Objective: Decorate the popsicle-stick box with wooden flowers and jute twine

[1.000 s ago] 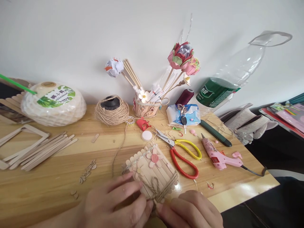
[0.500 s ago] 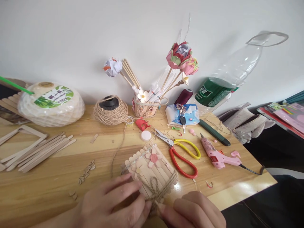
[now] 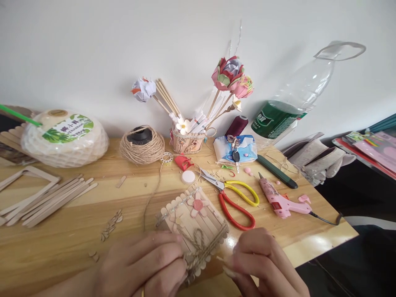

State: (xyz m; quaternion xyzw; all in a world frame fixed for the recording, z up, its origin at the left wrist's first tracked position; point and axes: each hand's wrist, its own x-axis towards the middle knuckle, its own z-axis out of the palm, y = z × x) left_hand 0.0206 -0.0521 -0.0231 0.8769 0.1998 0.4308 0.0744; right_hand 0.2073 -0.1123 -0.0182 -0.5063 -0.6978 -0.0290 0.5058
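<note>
A box-like piece of wooden craft sticks (image 3: 206, 225) lies tilted in front of me, decorated with a pink-centred flower (image 3: 198, 205). A twine bow (image 3: 198, 242) is tied across its near end. My left hand (image 3: 148, 262) curls its fingers around the piece's lower left corner, beside the bow; its fingertips are partly hidden. To the right, my right hand (image 3: 262, 262) is apart from the piece, thumb and fingers pinched together. Something small and pale shows at those fingertips, too unclear to name. Scissors (image 3: 236, 196) with red and yellow handles lie just beyond the piece.
A pink glue gun (image 3: 283, 202) and a green cutter (image 3: 276, 171) lie at right. Behind stand a twine ball (image 3: 142, 146), a stick holder with paper flowers (image 3: 188, 142), and a large bottle (image 3: 278, 117). Loose craft sticks (image 3: 52, 202) and a wrapped coconut (image 3: 64, 138) are left.
My right hand has moved right and up, away from the bow's end. My left hand's fingers have curled in more closely at the corner. The view has shifted slightly.
</note>
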